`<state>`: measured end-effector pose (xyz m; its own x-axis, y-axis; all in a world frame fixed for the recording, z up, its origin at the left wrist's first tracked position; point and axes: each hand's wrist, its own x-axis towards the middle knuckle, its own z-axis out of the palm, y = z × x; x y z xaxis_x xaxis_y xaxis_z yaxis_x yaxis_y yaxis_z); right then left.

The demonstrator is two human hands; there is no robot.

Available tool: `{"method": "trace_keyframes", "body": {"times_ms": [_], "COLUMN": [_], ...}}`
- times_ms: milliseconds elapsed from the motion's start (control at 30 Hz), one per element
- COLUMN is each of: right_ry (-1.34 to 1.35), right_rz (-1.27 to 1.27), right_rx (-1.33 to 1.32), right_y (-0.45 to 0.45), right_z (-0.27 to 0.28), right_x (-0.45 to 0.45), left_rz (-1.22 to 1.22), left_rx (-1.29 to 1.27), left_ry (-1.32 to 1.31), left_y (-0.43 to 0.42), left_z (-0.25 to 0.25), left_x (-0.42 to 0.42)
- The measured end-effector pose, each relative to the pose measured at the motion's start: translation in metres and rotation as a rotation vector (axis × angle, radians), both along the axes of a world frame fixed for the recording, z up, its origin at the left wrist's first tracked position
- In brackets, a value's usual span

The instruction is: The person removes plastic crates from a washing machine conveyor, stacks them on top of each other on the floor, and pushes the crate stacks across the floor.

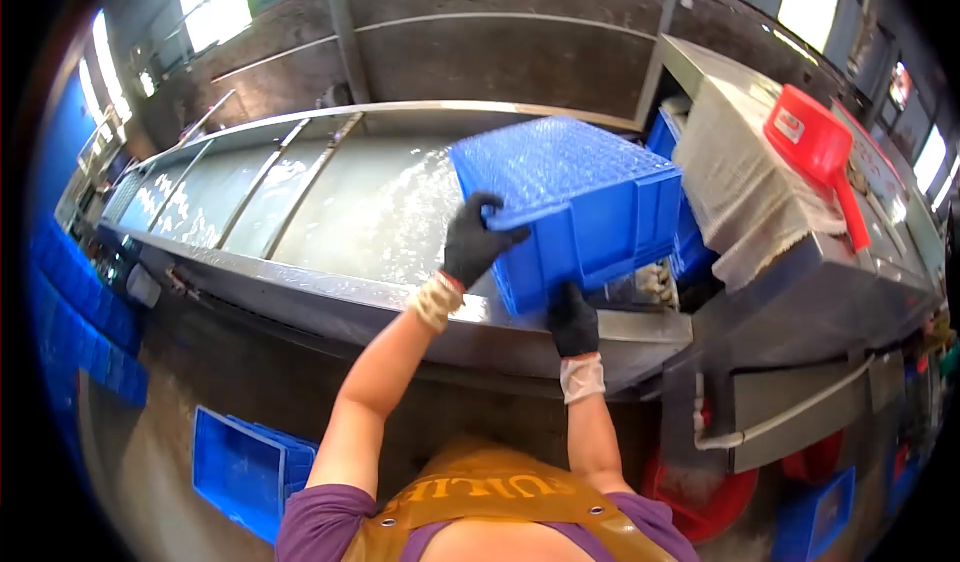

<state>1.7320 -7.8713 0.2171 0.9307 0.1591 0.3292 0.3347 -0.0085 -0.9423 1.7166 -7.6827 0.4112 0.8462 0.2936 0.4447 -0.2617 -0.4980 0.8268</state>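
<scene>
A blue plastic crate is held over the right end of a long metal water trough. Its wet, ridged bottom faces up, so it appears turned over. My left hand, in a black glove, grips the crate's near left corner. My right hand, also black-gloved, holds the crate's lower front edge from below, its fingertips partly hidden. Several small pale pieces show under the crate's right side; I cannot make out what they are.
Right of the trough stands a metal counter with a draped cloth and a red long-handled scoop. An empty-looking blue crate lies on the floor at left. Red tubs stand at lower right. Metal bars cross the trough.
</scene>
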Motion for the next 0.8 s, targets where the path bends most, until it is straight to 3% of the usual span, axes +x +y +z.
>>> {"method": "trace_keyframes", "body": {"times_ms": [33,67,133,200,233,300,367,400,467,500,533,567,600,633,700,800], "right_ry": [-0.025,0.065,0.384,0.450,0.308,0.276,0.324,0.349,0.129,0.123,0.117,0.123,-0.149,-0.424,-0.513,-0.703], "right_rz": [0.021,0.120,0.357,0.454,0.436,0.526,0.675,0.768,0.853,0.920,0.983,1.023,1.014,0.995,1.041,1.081], "right_rx": [0.188,0.409,0.886,0.877,0.640,0.457,0.367,0.292,0.091,0.080,0.070,0.054,-0.085,-0.214,-0.325,-0.557], "right_y": [0.005,0.012,0.030,0.050,0.055,0.072,0.098,0.113,0.145,0.159,0.174,0.189,0.205,0.219,0.240,0.253], "right_z": [0.010,0.031,0.081,0.116,0.120,0.153,0.158,0.161,0.147,0.143,0.143,0.146,0.149,0.152,0.168,0.173], "right_x": [-0.006,-0.013,-0.034,-0.055,-0.057,-0.073,-0.084,-0.089,-0.100,-0.107,-0.115,-0.122,-0.130,-0.139,-0.165,-0.192], "left_rz": [-0.086,-0.055,-0.043,0.001,-0.005,0.088,0.188,0.241,0.334,0.534,0.723,0.627,0.669,0.856,0.920,0.956], "left_rx": [-0.282,-0.193,-0.415,-0.526,-0.646,-0.672,-0.696,-0.644,-0.606,-0.347,-0.078,-0.352,-0.363,0.052,0.101,-0.440], "left_ry": [0.042,-0.075,-0.043,-0.004,0.045,0.042,0.015,0.052,0.073,-0.037,-0.132,-0.340,-0.343,-0.282,-0.281,-0.542], "left_y": [0.003,0.013,0.026,0.054,0.065,0.080,0.101,0.112,0.122,0.120,0.118,0.111,0.105,0.102,0.119,0.139], "left_z": [-0.011,-0.031,-0.010,0.002,0.004,-0.007,-0.051,-0.083,-0.104,-0.109,-0.111,-0.096,-0.073,-0.046,-0.045,-0.056], "left_x": [-0.016,-0.027,-0.067,-0.100,-0.118,-0.152,-0.179,-0.192,-0.220,-0.233,-0.242,-0.246,-0.258,-0.271,-0.275,-0.283]}}
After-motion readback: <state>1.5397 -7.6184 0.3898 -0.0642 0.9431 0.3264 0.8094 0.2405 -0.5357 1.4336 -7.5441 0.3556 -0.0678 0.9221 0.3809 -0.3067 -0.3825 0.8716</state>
